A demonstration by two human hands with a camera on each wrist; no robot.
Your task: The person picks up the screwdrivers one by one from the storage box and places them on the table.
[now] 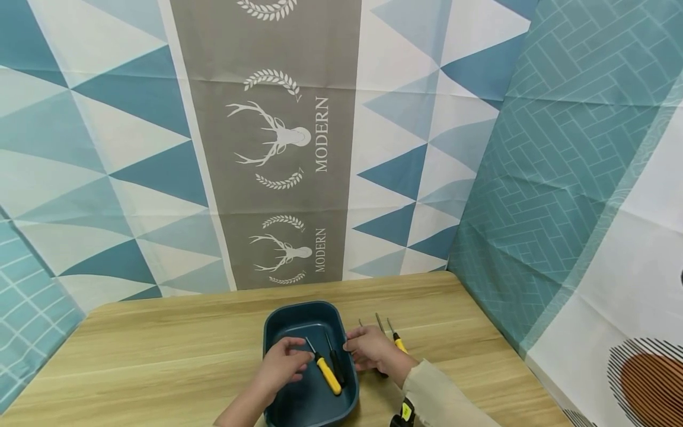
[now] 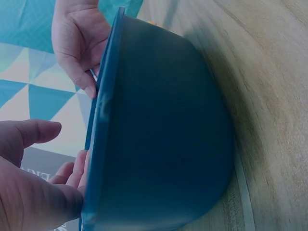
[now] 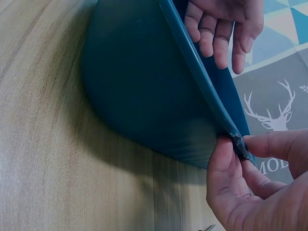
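Observation:
A dark blue plastic basin (image 1: 312, 309) stands on the wooden table. Inside it lie a yellow-handled screwdriver (image 1: 328, 376) and, alongside, a black-handled screwdriver (image 1: 335, 359). My left hand (image 1: 284, 363) hovers over the basin's left part, fingers loosely spread and holding nothing; in the right wrist view that left hand (image 3: 226, 29) hangs inside the far rim. My right hand (image 1: 372, 349) pinches the basin's right rim, thumb on the inner side and fingers outside, as the right wrist view shows at the rim (image 3: 204, 79).
Right of the basin, partly behind my right hand, lie several tools with thin metal shafts, one a yellow-and-black-handled tool (image 1: 398, 341). Near the front is a black and yellow object (image 1: 407, 411), partly cut off. Patterned cloth (image 1: 288, 178) hangs behind the wooden table (image 1: 176, 356).

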